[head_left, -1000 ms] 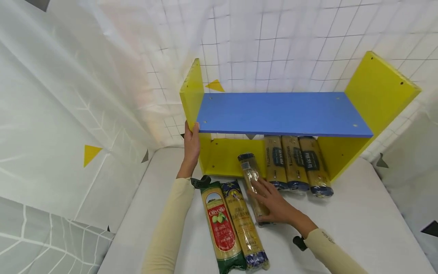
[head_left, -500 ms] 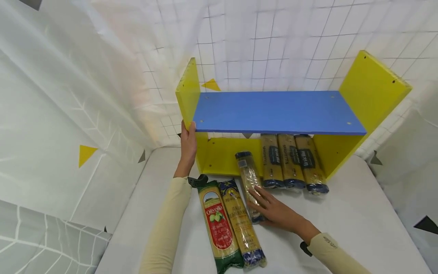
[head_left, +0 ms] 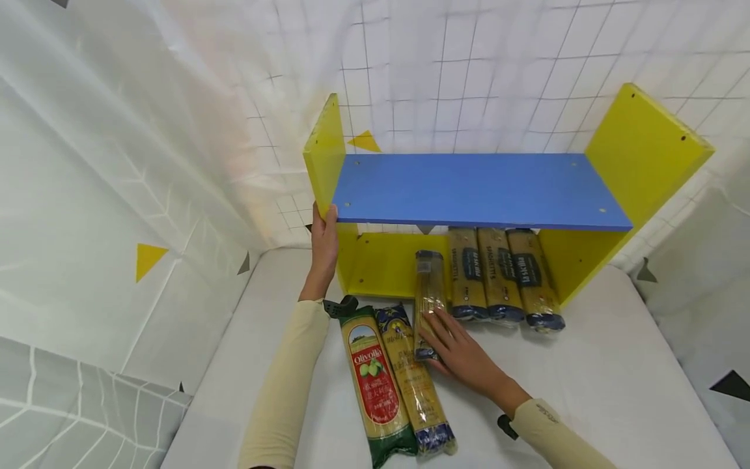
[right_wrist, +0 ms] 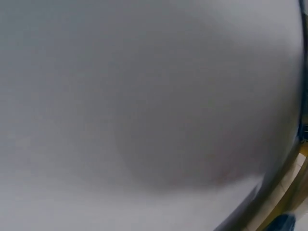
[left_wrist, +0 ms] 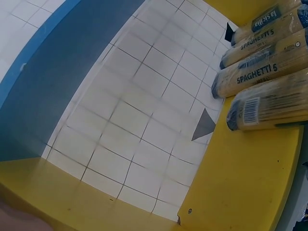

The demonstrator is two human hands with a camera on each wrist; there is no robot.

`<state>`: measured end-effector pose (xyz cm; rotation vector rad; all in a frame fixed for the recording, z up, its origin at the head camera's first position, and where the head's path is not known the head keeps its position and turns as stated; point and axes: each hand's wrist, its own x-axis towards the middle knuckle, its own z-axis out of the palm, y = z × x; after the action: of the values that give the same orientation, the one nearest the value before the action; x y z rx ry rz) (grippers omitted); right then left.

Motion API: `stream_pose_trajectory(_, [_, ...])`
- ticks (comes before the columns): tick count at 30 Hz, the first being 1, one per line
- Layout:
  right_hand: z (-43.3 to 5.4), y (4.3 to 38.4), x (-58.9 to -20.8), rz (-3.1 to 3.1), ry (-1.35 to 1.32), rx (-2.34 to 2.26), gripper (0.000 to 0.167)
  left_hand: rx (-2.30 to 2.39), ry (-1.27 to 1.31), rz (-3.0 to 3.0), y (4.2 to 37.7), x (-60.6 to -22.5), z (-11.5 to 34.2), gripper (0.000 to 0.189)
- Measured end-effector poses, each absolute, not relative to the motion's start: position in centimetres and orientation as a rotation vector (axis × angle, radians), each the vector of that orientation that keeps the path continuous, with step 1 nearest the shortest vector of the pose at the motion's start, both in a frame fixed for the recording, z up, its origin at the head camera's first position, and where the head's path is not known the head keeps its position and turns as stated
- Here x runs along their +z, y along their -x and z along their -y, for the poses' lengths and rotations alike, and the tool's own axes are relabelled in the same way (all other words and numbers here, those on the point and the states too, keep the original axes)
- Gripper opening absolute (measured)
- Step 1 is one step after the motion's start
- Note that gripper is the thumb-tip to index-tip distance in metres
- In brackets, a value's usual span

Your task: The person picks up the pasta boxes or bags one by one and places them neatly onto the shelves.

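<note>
The pasta packet [head_left: 430, 280] is slim and clear-wrapped, with golden strands, dark blue ends and a pale barcode label. Its far end lies over the yellow base board [head_left: 383, 267], its near end over the tabletop [head_left: 568, 391]. The right hand's [head_left: 469, 358] fingers spread across its near half; the left hand's [head_left: 323, 254] grip the yellow side panel [head_left: 325, 153].

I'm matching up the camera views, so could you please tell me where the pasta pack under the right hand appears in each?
Head: the pasta pack is right of and below centre, under the fingers of the right hand.
Left wrist: right edge, about mid-height, barcode showing.
Right wrist: cannot be made out.
Landmark in head and left wrist: yellow bottom board.
</note>
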<state>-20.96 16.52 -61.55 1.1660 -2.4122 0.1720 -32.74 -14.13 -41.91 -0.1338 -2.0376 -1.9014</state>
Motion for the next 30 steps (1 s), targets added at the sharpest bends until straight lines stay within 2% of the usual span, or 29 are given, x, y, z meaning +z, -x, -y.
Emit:
stream_pose_trajectory(13, [-15.6, 23.5, -60.8, 2.504, -0.954, 0.148, 0.072, -1.891, 0.102, 2.061, 32.8, -42.0, 13.8, 0.043])
stream_pose_trajectory(30, [-14.4, 25.7, -59.8, 2.583, -0.715, 0.258, 0.056, -1.875, 0.119, 2.043, 32.8, -41.9, 14.0, 0.043])
